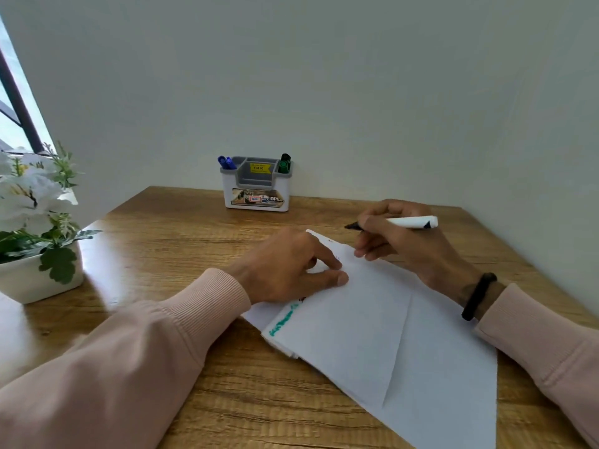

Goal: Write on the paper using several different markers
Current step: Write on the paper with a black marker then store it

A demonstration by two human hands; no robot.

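Note:
White sheets of paper (372,325) lie stacked on the wooden table (181,241), with green writing along a lower sheet's left edge. My left hand (291,270) pinches the top sheet's left edge between thumb and fingers. My right hand (398,244) grips a white marker (408,222) with a black tip. The uncapped tip points left, lifted above the paper's far corner. A white and grey holder (256,184) stands at the wall, with blue markers (226,162) on its left side and green markers (284,163) on its right.
A white pot with white flowers and green leaves (35,228) stands at the table's left edge by a window. The wall runs close behind the holder and along the right side. A black band sits on my right wrist.

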